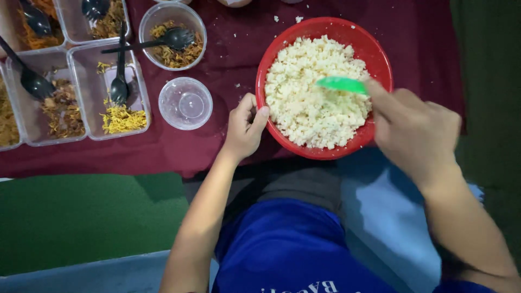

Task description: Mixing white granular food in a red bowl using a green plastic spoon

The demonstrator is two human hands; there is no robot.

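Observation:
A red bowl (374, 51) full of white crumbly rice (306, 92) sits on a maroon cloth (228, 49). My left hand (245, 127) grips the bowl's left rim, thumb over the edge. My right hand (415, 133) holds a green spoon (343, 84) whose blade lies over the rice on the right side of the bowl.
An empty clear round cup (185, 103) stands left of the bowl. Behind it a round cup (172, 35) holds fried shreds and a black spoon. Rectangular clear tubs (111, 89) with yellow and brown toppings and black spoons fill the far left. Green mat (81, 217) lies below.

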